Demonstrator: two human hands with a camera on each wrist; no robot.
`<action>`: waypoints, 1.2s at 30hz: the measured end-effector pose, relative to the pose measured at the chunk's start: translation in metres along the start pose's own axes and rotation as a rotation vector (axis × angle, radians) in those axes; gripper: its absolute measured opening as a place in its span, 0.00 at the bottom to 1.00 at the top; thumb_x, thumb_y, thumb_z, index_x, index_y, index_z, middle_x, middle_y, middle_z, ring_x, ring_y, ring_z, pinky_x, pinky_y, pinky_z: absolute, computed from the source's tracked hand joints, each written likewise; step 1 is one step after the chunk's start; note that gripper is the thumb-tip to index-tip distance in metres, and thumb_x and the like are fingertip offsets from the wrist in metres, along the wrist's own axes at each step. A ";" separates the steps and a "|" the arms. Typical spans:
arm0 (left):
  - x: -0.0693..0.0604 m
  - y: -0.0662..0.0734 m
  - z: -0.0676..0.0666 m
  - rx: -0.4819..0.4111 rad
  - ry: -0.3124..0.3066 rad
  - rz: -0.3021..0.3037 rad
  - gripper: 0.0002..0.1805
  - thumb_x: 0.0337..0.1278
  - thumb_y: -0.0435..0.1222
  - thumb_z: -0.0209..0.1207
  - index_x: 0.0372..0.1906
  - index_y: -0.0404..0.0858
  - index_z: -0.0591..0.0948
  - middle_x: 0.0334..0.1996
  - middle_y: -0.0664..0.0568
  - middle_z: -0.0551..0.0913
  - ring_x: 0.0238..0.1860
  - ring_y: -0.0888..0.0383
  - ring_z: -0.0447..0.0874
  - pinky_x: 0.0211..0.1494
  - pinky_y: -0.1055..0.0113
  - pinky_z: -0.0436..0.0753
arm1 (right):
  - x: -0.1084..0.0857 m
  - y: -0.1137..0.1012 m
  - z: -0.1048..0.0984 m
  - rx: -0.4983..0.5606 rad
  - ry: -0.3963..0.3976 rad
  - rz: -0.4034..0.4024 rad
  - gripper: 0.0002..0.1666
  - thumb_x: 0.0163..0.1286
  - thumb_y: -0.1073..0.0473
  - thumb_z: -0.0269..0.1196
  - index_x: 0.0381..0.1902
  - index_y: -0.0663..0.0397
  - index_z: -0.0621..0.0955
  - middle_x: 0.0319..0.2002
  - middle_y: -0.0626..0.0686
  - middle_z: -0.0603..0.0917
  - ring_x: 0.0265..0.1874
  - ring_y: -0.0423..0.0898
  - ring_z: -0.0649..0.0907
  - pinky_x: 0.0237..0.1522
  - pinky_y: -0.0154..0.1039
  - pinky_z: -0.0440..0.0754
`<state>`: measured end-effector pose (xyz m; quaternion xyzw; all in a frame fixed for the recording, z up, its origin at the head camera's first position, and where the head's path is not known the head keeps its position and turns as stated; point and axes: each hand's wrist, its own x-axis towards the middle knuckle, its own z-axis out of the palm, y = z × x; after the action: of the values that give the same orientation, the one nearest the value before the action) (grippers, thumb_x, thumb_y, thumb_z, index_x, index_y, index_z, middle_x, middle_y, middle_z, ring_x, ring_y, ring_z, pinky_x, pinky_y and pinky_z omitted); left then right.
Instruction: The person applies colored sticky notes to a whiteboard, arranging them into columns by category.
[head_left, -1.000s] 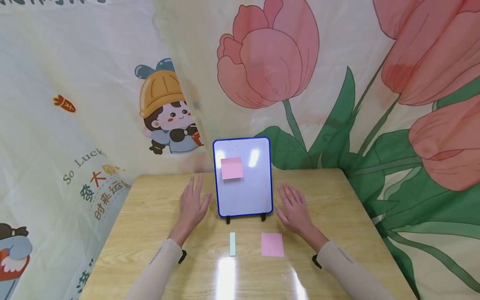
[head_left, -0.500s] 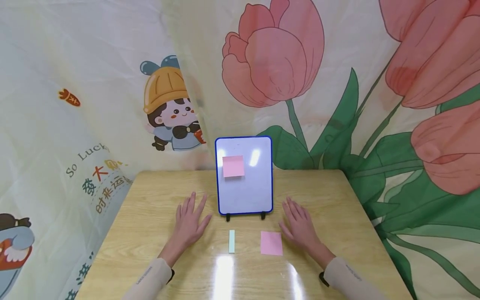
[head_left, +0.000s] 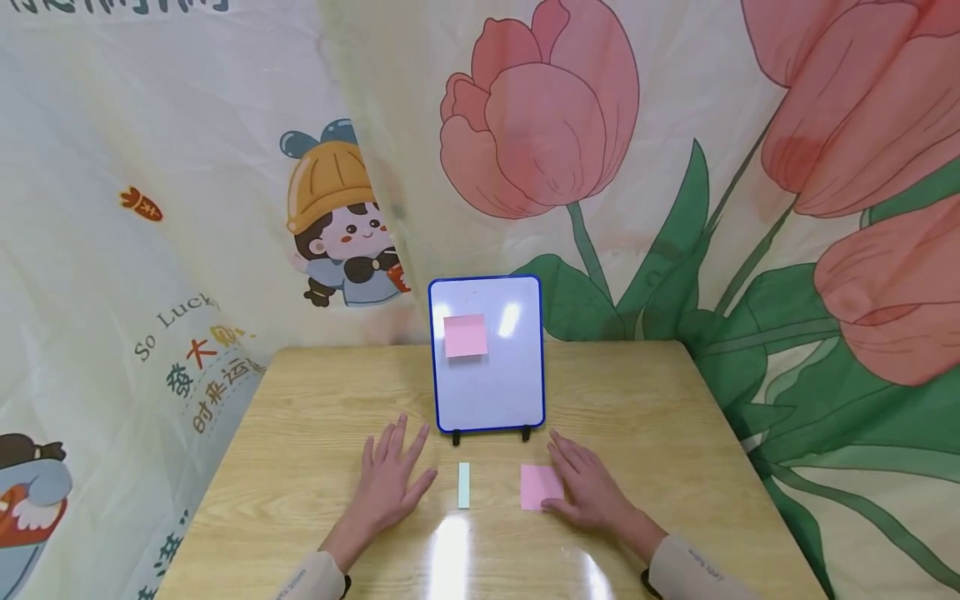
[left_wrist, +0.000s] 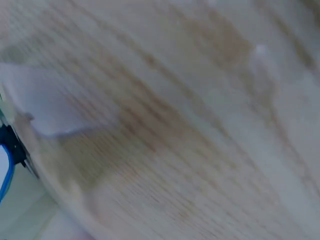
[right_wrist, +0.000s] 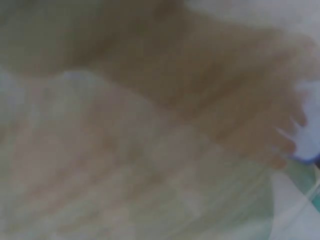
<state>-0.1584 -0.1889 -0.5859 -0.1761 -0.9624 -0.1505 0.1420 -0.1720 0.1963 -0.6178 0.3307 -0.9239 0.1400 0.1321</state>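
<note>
Head view | our right hand [head_left: 592, 493], fingers extended, thumb over pink sheet [head_left: 537, 487] at its left, contact unclear | our left hand [head_left: 387, 483] spread | whiteboard [head_left: 497, 385] beyond both | we judge: reaching; next calls for pinching the sheet's edge

Wooden table [head_left: 315, 433], pale yellow-brown, streaky grain running across; glossy, two bright light reflections toward front. Blue-rimmed whiteboard [head_left: 502, 383] stands upright near back edge on two black feet [head_left: 456, 437]. In front of whiteboard, lying flat: narrow pale green strip [head_left: 463, 486], lengthwise front to back; right of it, apart, square pink sticky note [head_left: 536, 485].
</note>
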 end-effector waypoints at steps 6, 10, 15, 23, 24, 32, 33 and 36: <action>-0.010 0.012 0.006 0.011 -0.002 0.067 0.38 0.66 0.58 0.52 0.77 0.52 0.59 0.79 0.40 0.49 0.76 0.37 0.54 0.70 0.28 0.52 | -0.006 -0.010 0.008 0.043 0.016 -0.081 0.50 0.56 0.35 0.71 0.68 0.59 0.73 0.68 0.62 0.73 0.63 0.59 0.76 0.62 0.59 0.74; -0.017 0.022 0.011 0.008 -0.020 0.097 0.39 0.66 0.59 0.51 0.78 0.53 0.57 0.79 0.41 0.49 0.75 0.36 0.56 0.69 0.28 0.53 | -0.008 -0.014 0.012 0.040 -0.008 -0.100 0.47 0.58 0.35 0.69 0.67 0.58 0.74 0.64 0.60 0.77 0.61 0.56 0.77 0.62 0.55 0.76; -0.021 0.039 0.018 -0.014 -0.018 0.180 0.41 0.63 0.60 0.52 0.78 0.51 0.58 0.78 0.39 0.53 0.73 0.35 0.59 0.69 0.29 0.55 | -0.006 -0.016 0.015 0.048 -0.058 -0.063 0.46 0.59 0.34 0.68 0.66 0.58 0.75 0.63 0.58 0.77 0.61 0.54 0.77 0.62 0.53 0.76; -0.024 0.067 0.022 0.029 -0.020 0.319 0.41 0.66 0.66 0.43 0.79 0.53 0.56 0.78 0.40 0.55 0.76 0.40 0.57 0.68 0.31 0.59 | -0.001 -0.022 0.010 0.033 -0.110 -0.026 0.40 0.63 0.38 0.66 0.62 0.60 0.77 0.61 0.57 0.79 0.61 0.53 0.78 0.63 0.51 0.76; -0.024 0.070 0.022 0.027 -0.022 0.332 0.41 0.66 0.66 0.43 0.78 0.53 0.56 0.78 0.40 0.55 0.76 0.40 0.57 0.68 0.31 0.59 | 0.000 -0.023 0.009 0.034 -0.111 -0.026 0.39 0.63 0.39 0.67 0.62 0.61 0.78 0.61 0.57 0.79 0.60 0.53 0.78 0.63 0.52 0.76; -0.019 0.090 0.028 0.060 -0.062 0.456 0.39 0.69 0.65 0.40 0.78 0.54 0.56 0.79 0.44 0.52 0.75 0.42 0.59 0.68 0.33 0.60 | 0.005 -0.021 0.006 0.025 -0.099 -0.070 0.32 0.63 0.42 0.68 0.55 0.61 0.82 0.56 0.58 0.83 0.55 0.54 0.82 0.57 0.51 0.80; -0.019 0.092 0.029 0.061 -0.079 0.466 0.39 0.69 0.65 0.39 0.79 0.54 0.55 0.79 0.45 0.51 0.76 0.42 0.58 0.69 0.33 0.59 | 0.005 -0.020 0.006 0.019 -0.097 -0.077 0.31 0.63 0.43 0.68 0.54 0.60 0.83 0.56 0.58 0.83 0.54 0.53 0.82 0.56 0.50 0.81; -0.018 0.098 0.032 0.069 -0.113 0.507 0.39 0.69 0.65 0.38 0.79 0.55 0.52 0.79 0.45 0.51 0.75 0.43 0.59 0.69 0.34 0.61 | 0.006 -0.019 0.007 0.006 -0.088 -0.088 0.25 0.66 0.44 0.66 0.51 0.57 0.84 0.55 0.58 0.85 0.52 0.52 0.83 0.55 0.49 0.82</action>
<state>-0.1124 -0.0961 -0.5978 -0.4149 -0.8984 -0.0669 0.1271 -0.1656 0.1762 -0.6189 0.3775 -0.9128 0.1223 0.0965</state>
